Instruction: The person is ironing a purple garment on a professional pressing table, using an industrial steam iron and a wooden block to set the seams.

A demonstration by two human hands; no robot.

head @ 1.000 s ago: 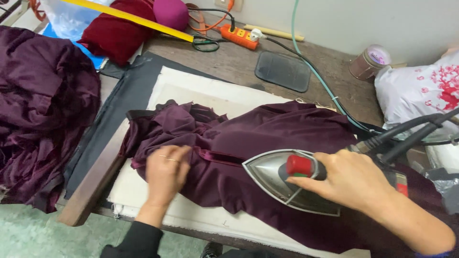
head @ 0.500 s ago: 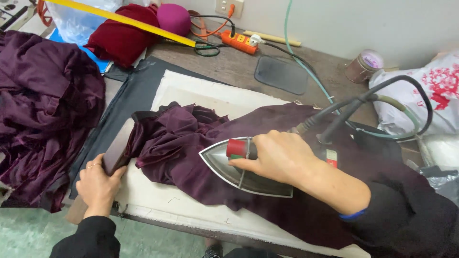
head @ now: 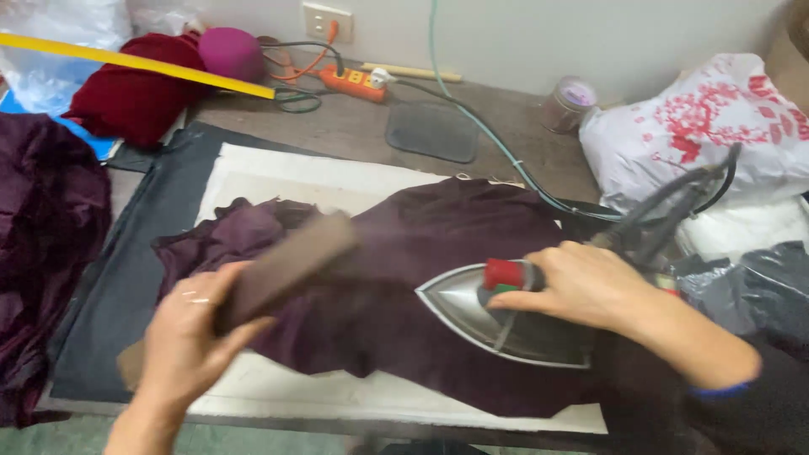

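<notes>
A dark purple garment [head: 404, 278] lies spread over a white pressing pad [head: 295, 181] on the table. My right hand [head: 590, 291] grips the handle of a steel steam iron [head: 497, 316] that rests on the garment, its tip pointing left. My left hand [head: 190, 329] holds a long brown wooden block [head: 282, 265] tilted above the garment's left part, blurred by motion.
A heap of purple fabric [head: 42, 244] lies at the left. Behind are a red cloth [head: 135, 93], a yellow ruler [head: 135, 63], an orange power strip [head: 354, 82], a dark mat [head: 431, 131], a small jar [head: 566, 105] and a white printed bag [head: 699, 126].
My left hand left the table's front edge and now holds a wooden block over the garment. The iron moved right along the fabric.
</notes>
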